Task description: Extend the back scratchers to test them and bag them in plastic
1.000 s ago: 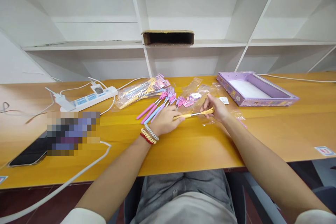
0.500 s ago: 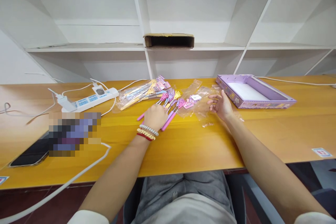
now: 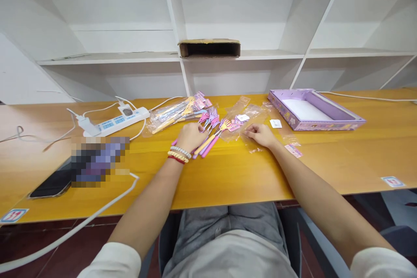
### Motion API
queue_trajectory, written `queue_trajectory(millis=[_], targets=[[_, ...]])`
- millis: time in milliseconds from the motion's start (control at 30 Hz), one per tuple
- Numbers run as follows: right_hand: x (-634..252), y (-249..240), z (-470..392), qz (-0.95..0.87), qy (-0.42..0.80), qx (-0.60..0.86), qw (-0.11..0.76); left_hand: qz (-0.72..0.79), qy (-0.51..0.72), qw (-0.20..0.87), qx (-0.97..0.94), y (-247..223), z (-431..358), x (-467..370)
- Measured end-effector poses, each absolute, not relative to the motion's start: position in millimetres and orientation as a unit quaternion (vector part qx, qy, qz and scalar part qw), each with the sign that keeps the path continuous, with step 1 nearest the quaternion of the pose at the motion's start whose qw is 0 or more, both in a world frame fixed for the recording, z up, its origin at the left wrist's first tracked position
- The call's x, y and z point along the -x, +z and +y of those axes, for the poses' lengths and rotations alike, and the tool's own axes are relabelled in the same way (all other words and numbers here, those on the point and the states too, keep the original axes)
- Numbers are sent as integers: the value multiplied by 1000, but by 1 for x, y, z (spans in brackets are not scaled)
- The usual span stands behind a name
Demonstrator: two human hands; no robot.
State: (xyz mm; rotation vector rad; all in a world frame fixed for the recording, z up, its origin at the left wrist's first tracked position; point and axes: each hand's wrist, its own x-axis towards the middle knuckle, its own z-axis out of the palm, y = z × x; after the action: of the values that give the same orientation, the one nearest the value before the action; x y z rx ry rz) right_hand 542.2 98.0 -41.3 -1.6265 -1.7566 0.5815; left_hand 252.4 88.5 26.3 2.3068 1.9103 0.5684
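Bright sticks [image 3: 212, 145] lie fanned on a bench [image 3: 228, 186] between two curled hands.
The left hand [image 3: 192, 137] covers some handles, the right hand [image 3: 260, 135] meets clear wrappers [image 3: 258, 114]; whether either grips is unclear. A purple box [image 3: 325, 125] sits far right.

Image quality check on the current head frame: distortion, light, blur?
Head view, now: wide-angle stretch, shelf uprights lean; light soft and diffuse; carton interior nearly black; small highlights on the plastic packaging; print on the white label unreadable; pixelation mask beside the phone; no strong motion blur on left hand or right hand.
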Motion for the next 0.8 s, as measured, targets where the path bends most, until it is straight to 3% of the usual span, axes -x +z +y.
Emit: queue_trajectory(millis=[133, 400, 567, 800], targets=[[-545, -38, 109, -638, 306, 631, 317, 605, 205, 79, -765, 33, 107, -247], [-553, -28, 113, -577, 408, 623, 335, 601, 246, 32, -760, 16, 133, -227], [-551, -29, 102, -581, 381, 609, 383, 608, 252, 22, -753, 3, 131, -215], [-547, -31, 101, -639, 311, 623, 326, 643, 233, 19, -729, -1, 124, -219]])
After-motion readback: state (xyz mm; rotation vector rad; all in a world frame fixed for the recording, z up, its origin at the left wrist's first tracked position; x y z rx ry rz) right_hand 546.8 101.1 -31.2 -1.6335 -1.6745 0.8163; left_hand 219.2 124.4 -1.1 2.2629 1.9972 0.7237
